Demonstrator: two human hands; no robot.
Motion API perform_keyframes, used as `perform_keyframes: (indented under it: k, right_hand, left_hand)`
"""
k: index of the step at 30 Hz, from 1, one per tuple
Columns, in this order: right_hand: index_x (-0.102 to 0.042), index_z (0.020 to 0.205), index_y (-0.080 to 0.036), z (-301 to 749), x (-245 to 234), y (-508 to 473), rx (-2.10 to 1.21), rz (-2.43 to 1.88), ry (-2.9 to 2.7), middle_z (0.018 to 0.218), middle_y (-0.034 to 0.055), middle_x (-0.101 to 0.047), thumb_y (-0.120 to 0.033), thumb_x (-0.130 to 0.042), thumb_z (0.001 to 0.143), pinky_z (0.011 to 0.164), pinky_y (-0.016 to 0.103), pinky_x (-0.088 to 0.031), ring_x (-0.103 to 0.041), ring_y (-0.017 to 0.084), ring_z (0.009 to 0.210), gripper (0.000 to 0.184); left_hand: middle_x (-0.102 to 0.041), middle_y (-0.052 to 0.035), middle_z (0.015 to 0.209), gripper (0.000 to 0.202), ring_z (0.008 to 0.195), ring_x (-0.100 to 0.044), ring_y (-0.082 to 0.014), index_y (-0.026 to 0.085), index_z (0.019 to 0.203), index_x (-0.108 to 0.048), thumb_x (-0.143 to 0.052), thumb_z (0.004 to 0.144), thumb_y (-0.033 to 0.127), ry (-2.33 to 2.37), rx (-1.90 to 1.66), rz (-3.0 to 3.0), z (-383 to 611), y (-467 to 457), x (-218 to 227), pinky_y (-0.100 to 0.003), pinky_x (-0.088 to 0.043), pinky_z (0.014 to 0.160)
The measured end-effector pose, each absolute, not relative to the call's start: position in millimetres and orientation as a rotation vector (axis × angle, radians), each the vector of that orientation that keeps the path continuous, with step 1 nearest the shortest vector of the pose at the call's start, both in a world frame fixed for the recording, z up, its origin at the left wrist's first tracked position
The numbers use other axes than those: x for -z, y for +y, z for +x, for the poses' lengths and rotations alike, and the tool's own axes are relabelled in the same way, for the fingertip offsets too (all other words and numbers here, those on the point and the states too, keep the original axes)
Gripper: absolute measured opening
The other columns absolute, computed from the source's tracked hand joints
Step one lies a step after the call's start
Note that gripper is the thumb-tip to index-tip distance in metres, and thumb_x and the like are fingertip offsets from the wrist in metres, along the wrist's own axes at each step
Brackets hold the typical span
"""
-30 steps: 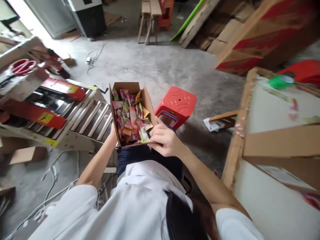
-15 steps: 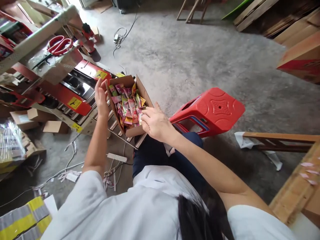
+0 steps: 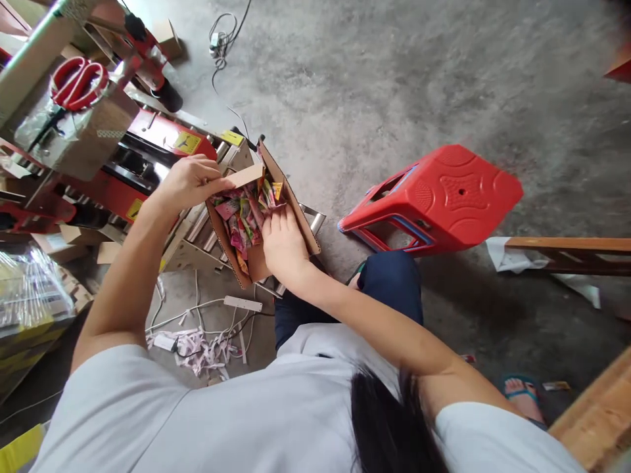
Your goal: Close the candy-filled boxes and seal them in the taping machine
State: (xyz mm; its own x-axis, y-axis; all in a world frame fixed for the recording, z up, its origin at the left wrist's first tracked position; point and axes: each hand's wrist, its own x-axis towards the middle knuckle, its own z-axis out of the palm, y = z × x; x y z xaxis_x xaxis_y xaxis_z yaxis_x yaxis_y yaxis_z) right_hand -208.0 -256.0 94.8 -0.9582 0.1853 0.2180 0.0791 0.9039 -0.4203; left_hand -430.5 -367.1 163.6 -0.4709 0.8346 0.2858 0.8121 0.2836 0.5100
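An open cardboard box, tilted in view, sits on the end of a roller conveyor. It holds many small, shiny, colourful packets, mostly pink and green with some yellow. My left hand is closed on the box's far-left flap, which is folded partly inward over the packets. Inside the box, my right hand lies palm down on the packets near the right wall, its fingers stretched out. Its fingertips touch the packets; the palm hides what lies beneath.
Left of the box stands a red machine carrying red-handled scissors. A red plastic stool stands to the right. A power strip, cords and paper scraps lie on the floor. At lower right a sandalled foot shows.
My left hand has gone from the box's outer side to its flap, now bent inward. My right hand has reached further into the box, onto the packets. The view has shifted.
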Motion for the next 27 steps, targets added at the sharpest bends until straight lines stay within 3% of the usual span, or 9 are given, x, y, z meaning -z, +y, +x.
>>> perform_keyframes:
  k: [3,6,9,14,17,21,24,27]
  right_hand:
    - [-0.053,0.135,0.004,-212.9,-96.6,-249.4,-0.6,-0.202,-2.888,0.143,0.0314,-0.05,-0.005,-0.044,0.086,0.124,0.062,-0.021,-0.037,0.04,0.144,0.051]
    - [-0.062,0.125,-0.007,-210.1,-95.8,-243.8,-0.712,-0.195,-2.825,0.136,0.0238,-0.057,-0.005,-0.04,0.091,0.122,0.056,-0.03,-0.045,0.034,0.138,0.04]
    - [-0.061,0.125,-0.015,-198.8,-92.6,-240.8,-0.865,-0.179,-2.635,0.137,0.0152,-0.058,-0.008,-0.031,0.098,0.121,0.048,-0.036,-0.046,0.025,0.138,0.041]
    - [-0.046,0.143,-0.017,-196.2,-98.7,-240.6,-0.947,-0.063,-2.455,0.158,0.01,-0.038,-0.013,-0.027,0.101,0.129,0.05,-0.021,-0.019,0.02,0.154,0.047]
    - [-0.034,0.151,-0.006,-215.6,-104.0,-241.6,-0.988,-0.201,-2.568,0.163,0.0177,-0.027,-0.011,-0.033,0.096,0.128,0.053,-0.02,-0.013,0.027,0.156,0.055]
    - [-0.044,0.141,0.009,-240.2,-104.8,-239.0,-0.984,-0.304,-2.786,0.148,0.0296,-0.045,-0.007,-0.041,0.09,0.124,0.051,-0.027,-0.035,0.036,0.146,0.054]
    - [-0.057,0.129,0.007,-244.9,-107.1,-235.5,-0.949,-0.321,-2.882,0.131,0.03,-0.06,-0.004,-0.043,0.087,0.116,0.05,-0.036,-0.052,0.037,0.129,0.045]
    - [-0.06,0.123,0.006,-240.8,-113.1,-234.6,-0.966,-0.377,-2.867,0.125,0.0298,-0.062,-0.004,-0.039,0.09,0.11,0.047,-0.042,-0.057,0.036,0.121,0.04]
  left_hand:
    - [-0.048,-0.0028,0.059,0.04,0.079,-0.057,-0.0218,0.022,0.053,-0.058,-0.061,0.085,0.045,2.4,-0.784,1.629,-427.7,-350.8,-158.2,-0.045,-0.046,0.096]
    - [-0.055,-0.0058,0.065,0.037,0.093,-0.058,-0.0259,0.02,0.061,-0.059,-0.055,0.09,0.042,2.618,-0.907,1.507,-418.0,-327.7,-136.0,-0.048,-0.041,0.103]
    - [-0.06,-0.0089,0.073,0.033,0.109,-0.056,-0.0307,0.021,0.066,-0.055,-0.053,0.092,0.04,2.804,-0.962,1.415,-406.2,-309.9,-111.4,-0.049,-0.038,0.107]
    - [-0.062,-0.0146,0.107,0.02,0.129,-0.046,-0.036,0.02,0.088,-0.057,-0.055,0.093,0.039,2.976,-0.961,1.261,-398.6,-310.0,-101.4,-0.053,-0.037,0.109]
    - [-0.062,-0.0146,0.113,0.019,0.127,-0.048,-0.0343,0.02,0.095,-0.058,-0.051,0.095,0.038,2.978,-0.998,1.275,-400.4,-316.9,-105.1,-0.053,-0.037,0.11]
    - [-0.063,-0.0135,0.119,0.021,0.121,-0.053,-0.0295,0.021,0.108,-0.061,-0.046,0.097,0.032,2.933,-1.033,1.347,-403.8,-317.1,-109.2,-0.049,-0.038,0.111]
    - [-0.066,-0.0109,0.122,0.03,0.118,-0.056,-0.027,0.022,0.12,-0.062,-0.053,0.093,0.031,2.829,-0.906,1.494,-404.7,-308.2,-112.0,-0.044,-0.042,0.107]
    - [-0.069,-0.01,0.119,0.035,0.114,-0.06,-0.0264,0.02,0.123,-0.064,-0.055,0.092,0.032,2.814,-0.763,1.57,-402.2,-300.9,-115.7,-0.043,-0.046,0.104]
